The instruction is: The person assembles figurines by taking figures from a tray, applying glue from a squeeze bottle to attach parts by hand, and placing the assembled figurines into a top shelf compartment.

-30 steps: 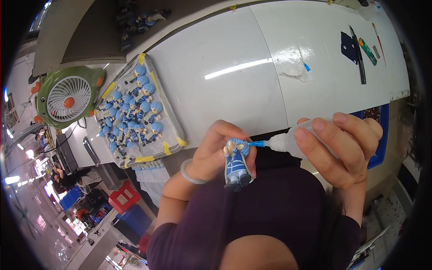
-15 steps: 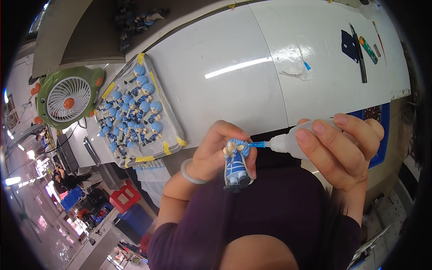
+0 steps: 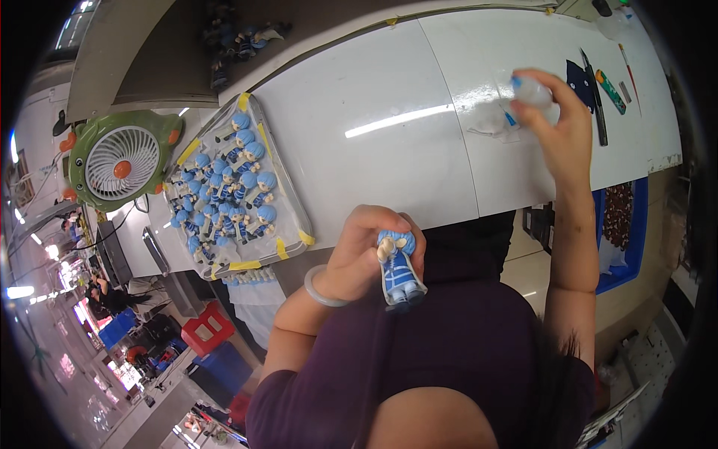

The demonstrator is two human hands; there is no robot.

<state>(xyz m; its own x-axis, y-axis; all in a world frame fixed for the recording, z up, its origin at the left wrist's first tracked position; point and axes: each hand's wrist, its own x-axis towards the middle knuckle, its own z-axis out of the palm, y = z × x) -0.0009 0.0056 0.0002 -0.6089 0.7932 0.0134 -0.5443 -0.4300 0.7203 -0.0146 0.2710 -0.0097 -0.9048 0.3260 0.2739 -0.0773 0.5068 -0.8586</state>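
Close to my chest, my left hand (image 3: 372,243) is closed around the head end of a small blue-haired figurine (image 3: 401,271) in a blue outfit, its dark feet pointing toward me. A pale bangle circles that wrist. Over the right part of the white table, my right hand (image 3: 562,123) grips a white translucent squeeze bottle (image 3: 532,91) with a blue tip. Under and beside the bottle lies a crumpled whitish tissue or film (image 3: 490,125) with a small blue needle tip (image 3: 511,119) on it.
A taped tray (image 3: 298,217) of similar figurines stands left on the white table (image 3: 374,82), beside a green animal-shaped fan (image 3: 120,168). At the far right are a dark cloth (image 3: 577,78), a black pen-like tool (image 3: 600,112), a green-orange cutter (image 3: 611,91) and a thin brush. A blue bin (image 3: 636,247) sits below the right edge.
My right hand has carried the squeeze bottle away from the figurine, forward over the table near the crumpled tissue or film. The figurine stays in my left hand, slightly turned.
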